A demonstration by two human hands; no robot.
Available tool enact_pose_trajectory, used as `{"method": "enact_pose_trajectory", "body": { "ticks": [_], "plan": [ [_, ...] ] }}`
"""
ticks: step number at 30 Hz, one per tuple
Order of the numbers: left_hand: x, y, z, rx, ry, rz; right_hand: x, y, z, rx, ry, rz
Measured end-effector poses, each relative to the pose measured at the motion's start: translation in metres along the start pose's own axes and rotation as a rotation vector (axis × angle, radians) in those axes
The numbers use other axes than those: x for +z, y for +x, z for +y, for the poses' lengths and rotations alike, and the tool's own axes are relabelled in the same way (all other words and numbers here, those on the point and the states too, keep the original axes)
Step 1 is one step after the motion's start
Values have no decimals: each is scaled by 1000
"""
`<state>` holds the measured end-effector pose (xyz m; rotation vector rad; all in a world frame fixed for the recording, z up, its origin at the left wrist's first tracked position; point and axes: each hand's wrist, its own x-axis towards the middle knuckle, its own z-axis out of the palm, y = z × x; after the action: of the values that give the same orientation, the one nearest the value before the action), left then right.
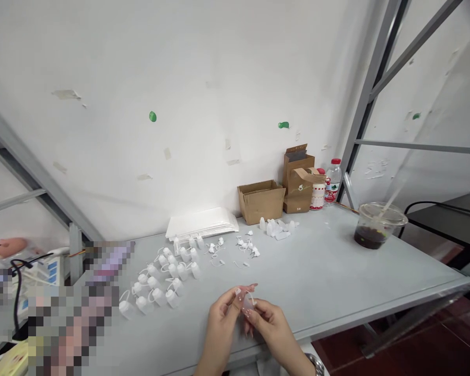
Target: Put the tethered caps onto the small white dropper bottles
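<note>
Near the table's front edge, my left hand (226, 309) and my right hand (269, 316) meet around a small translucent white bottle (250, 301) with a thin loop strap. The fingers of both hands are closed on it and hide part of it. To the left stand several similar small bottles (152, 282) with caps and loops, in loose rows. Beyond my hands lie several small white caps with straps (254, 251). Farther back is a group of small bottles without visible loops (272, 227), some lying on their sides.
At the back of the grey table (309, 282) are a stack of white sheets (201, 223), a cardboard box (260, 202), a brown paper bag (298, 183) and a water bottle (332, 181). A lidded cup of dark drink (372, 230) stands right. The far left is pixelated.
</note>
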<state>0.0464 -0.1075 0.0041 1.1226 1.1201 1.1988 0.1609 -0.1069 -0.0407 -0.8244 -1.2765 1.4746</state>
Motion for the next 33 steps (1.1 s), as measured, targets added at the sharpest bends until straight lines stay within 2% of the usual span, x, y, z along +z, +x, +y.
{"method": "enact_pose_trajectory", "body": {
  "ticks": [4, 11, 15, 17, 20, 24, 27, 33],
  "plan": [
    [-2, -1, 1, 1, 15, -21, -2, 1, -5, 27, 63, -72],
    [-3, 1, 2, -29, -14, -67, 0, 3, -8, 41, 78, -110],
    [0, 5, -2, -2, -24, 114, 2, 6, -4, 5, 105, 7],
    [3, 6, -3, -7, -37, 166, 2, 6, -1, -12, 128, 63],
    [5, 5, -2, -75, -158, 111, 0, 6, 1, -18, 159, 38],
    [3, 6, 0, -171, -358, 33, -1, 7, 0, -4, 231, -82],
    [2, 8, -1, -204, -382, 20, -1, 7, -1, 5, 235, -141],
    [4, 9, -5, -144, -257, 46, 0, 5, -4, -17, 139, -25]
  ]
}}
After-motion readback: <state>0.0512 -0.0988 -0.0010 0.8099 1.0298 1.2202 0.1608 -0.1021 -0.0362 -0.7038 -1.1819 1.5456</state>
